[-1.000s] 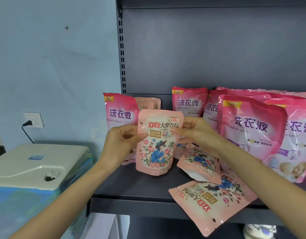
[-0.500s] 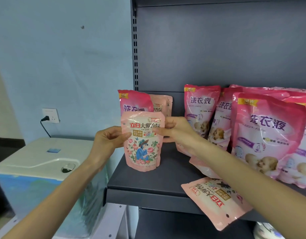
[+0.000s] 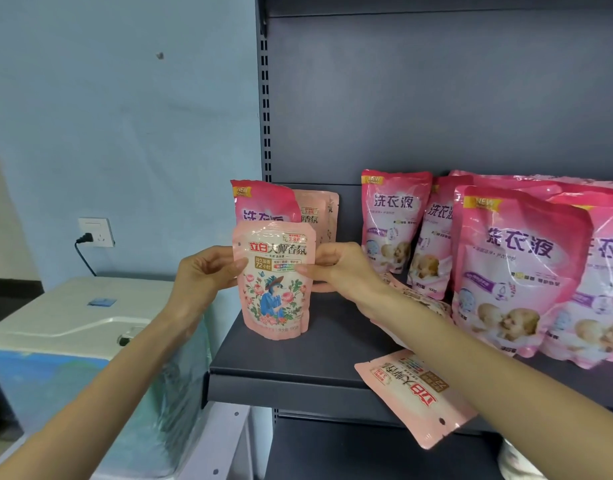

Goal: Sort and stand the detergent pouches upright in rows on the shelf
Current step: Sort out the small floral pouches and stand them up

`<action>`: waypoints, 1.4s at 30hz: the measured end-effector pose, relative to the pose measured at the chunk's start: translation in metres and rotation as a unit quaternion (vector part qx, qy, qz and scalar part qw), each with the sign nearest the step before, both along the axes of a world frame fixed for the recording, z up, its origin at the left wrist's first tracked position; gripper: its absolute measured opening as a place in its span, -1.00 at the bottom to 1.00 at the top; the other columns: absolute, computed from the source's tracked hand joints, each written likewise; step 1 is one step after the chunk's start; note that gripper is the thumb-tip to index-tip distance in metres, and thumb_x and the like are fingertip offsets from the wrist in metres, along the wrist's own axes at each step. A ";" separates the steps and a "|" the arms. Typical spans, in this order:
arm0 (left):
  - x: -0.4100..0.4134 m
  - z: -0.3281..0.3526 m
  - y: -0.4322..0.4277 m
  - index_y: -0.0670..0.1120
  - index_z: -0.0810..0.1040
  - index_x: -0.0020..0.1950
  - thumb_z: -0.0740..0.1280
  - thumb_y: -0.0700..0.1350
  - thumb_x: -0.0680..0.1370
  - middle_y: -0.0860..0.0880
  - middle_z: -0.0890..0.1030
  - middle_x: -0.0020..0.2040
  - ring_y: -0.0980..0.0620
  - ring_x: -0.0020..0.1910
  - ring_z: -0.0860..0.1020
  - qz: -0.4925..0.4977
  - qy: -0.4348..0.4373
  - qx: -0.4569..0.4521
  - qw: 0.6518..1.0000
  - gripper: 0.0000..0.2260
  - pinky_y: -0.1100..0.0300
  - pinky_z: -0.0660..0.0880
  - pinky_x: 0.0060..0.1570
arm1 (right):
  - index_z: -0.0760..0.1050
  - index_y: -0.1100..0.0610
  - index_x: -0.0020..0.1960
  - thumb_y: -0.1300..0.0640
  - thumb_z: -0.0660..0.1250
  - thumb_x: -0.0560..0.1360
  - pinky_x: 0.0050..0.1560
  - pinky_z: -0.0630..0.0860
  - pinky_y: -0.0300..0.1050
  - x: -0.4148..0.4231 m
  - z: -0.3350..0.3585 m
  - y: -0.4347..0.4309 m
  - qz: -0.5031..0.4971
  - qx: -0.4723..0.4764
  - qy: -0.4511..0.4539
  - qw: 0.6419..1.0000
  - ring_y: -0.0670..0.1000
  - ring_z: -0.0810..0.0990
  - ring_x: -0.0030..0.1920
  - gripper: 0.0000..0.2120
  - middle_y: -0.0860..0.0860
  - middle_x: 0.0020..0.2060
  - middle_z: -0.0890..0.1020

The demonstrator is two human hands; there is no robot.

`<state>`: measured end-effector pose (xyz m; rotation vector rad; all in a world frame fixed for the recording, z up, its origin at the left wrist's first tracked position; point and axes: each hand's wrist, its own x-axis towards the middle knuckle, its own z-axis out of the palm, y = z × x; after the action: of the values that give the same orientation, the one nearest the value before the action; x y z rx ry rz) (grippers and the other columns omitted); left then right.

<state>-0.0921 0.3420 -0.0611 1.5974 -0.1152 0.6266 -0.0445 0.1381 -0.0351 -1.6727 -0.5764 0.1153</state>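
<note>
One floral pouch [image 3: 274,289], long axis vertical

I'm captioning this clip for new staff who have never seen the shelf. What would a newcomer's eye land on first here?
First, the pale pink floral pouch, held upright and pinched at its sides by the left hand and right hand, at the left end of the dark shelf. Next, the larger bright pink pouches standing on the right. Last, a floral pouch lying flat, overhanging the shelf's front edge.
</note>
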 end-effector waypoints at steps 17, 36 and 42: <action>-0.014 0.005 -0.008 -0.08 0.44 0.24 0.29 -0.09 0.54 0.02 0.61 0.04 0.11 -0.03 0.60 0.051 0.031 0.090 0.994 -0.72 0.18 0.58 0.00 | 0.58 0.13 -0.01 0.15 0.35 0.50 -0.01 0.55 -0.21 0.000 -0.004 -0.011 -0.027 -0.111 -0.085 0.990 -0.06 0.60 0.04 -0.90 0.04 0.03 0.65; -0.058 0.000 -0.034 -0.20 0.37 0.38 -0.12 0.18 0.59 -0.18 0.47 0.32 -0.21 0.25 0.49 0.269 0.006 0.639 0.721 -0.41 -0.22 0.35 0.20 | -0.08 0.02 0.53 -0.33 -0.23 0.47 0.47 -0.17 0.21 -0.044 -0.009 -0.076 -0.173 -0.576 -0.279 0.748 -0.02 -0.13 0.52 -0.27 -0.03 0.53 -0.03; -0.060 -0.002 -0.056 -0.17 0.42 0.35 -0.02 0.13 0.58 -0.16 0.50 0.30 -0.17 0.25 0.49 0.251 -0.015 0.653 0.715 -0.48 -0.21 0.36 0.19 | -0.05 -0.04 0.53 -0.23 -0.09 0.57 0.47 -0.11 0.12 -0.057 -0.012 -0.102 -0.216 -0.562 -0.271 0.751 -0.04 -0.06 0.52 -0.42 -0.08 0.53 0.01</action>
<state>-0.1520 0.2865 -0.0635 3.0700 -0.1619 1.1070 -0.1010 0.0362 -0.0474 -3.0416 -0.5453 -0.4859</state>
